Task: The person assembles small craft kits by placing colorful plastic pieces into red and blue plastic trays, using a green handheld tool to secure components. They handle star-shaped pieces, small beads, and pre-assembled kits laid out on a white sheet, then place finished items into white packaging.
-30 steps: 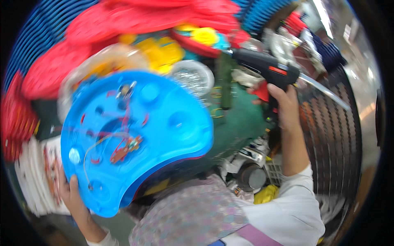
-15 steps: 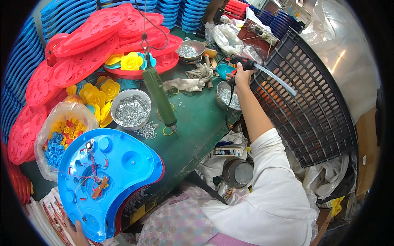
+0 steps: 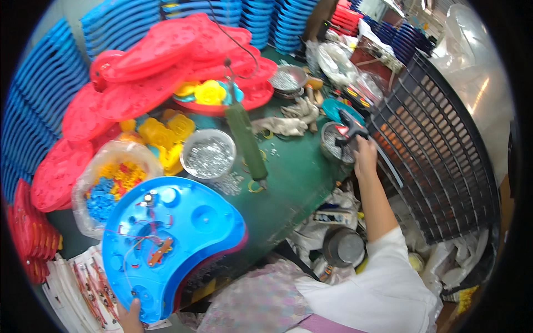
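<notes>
My right hand (image 3: 365, 158) is wrapped round the handle of a black-and-red hot glue gun (image 3: 352, 125), with a translucent glue stick (image 3: 393, 169) trailing from it beside the black crate. The gun is over a metal bowl of small parts (image 3: 327, 139) at the table's right edge. At lower left, my left hand (image 3: 131, 317) grips the near edge of a blue curved plastic shell (image 3: 189, 244), thumb on top, other fingers mostly hidden. Thin wires and a small brown circuit board (image 3: 160, 252) lie inside the shell. Another shell, reddish at its edge, shows beneath it.
A green electric screwdriver (image 3: 245, 139) hangs over the table near a bowl of screws (image 3: 208, 156). A bag of small coloured pieces (image 3: 83, 194) and piled red plastic shells (image 3: 133, 77) stand left. A black slatted crate (image 3: 438, 150) leans at right; gloves (image 3: 283, 126) lie behind.
My right hand has brought the glue gun down and nearer, over the metal bowl, and its glue stick has tilted more steeply. My left hand stays at the blue shell's edge. The whole view has shifted.
</notes>
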The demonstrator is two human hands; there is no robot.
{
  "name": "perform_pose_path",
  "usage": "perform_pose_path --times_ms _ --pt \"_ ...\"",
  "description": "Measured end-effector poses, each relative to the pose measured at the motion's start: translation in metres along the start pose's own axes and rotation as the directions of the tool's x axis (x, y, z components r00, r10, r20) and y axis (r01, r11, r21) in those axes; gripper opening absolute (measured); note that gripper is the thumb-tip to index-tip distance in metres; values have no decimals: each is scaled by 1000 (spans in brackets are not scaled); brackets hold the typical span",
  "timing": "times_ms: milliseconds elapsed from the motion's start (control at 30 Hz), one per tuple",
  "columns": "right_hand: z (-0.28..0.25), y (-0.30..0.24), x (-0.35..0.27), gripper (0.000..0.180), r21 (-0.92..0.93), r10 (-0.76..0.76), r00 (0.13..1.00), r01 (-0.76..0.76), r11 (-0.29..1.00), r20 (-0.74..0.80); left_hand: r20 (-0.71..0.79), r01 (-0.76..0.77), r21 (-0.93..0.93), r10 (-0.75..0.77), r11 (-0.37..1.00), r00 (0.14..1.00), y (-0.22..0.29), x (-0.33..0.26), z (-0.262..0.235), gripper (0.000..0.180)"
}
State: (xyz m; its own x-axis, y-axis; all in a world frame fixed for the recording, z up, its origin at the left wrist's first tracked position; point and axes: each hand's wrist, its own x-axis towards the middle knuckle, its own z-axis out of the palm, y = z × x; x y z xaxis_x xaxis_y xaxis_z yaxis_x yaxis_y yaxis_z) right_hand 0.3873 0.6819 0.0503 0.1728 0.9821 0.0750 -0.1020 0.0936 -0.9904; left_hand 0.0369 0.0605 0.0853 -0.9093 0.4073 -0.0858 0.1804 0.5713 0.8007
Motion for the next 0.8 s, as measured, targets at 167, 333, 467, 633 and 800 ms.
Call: perform_pose_path --times_ms 167,333,467,633,800 --pt "57 -26 -126 33 -178 -434 765 567 804 475 -14 67 -235 -72 970 997 22 -3 7 64" --pt "126 -13 -191 42 -22 -28 376 128 992 926 -51 10 -451 -37 893 998 16 -8 15 73" --pt "150 -39 -219 50 -85 178 275 -318 944 945 -89 0 -647 -75 763 993 11 -22 1 79" --pt "178 -63 -268 50 -73 126 75 -496 865 989 -185 -143 -822 -21 551 982 90 -1 -12 69" --pt "282 -138 -368 92 147 -174 -15 -471 870 985 -328 -329 -785 97 526 940 139 70 22 74"
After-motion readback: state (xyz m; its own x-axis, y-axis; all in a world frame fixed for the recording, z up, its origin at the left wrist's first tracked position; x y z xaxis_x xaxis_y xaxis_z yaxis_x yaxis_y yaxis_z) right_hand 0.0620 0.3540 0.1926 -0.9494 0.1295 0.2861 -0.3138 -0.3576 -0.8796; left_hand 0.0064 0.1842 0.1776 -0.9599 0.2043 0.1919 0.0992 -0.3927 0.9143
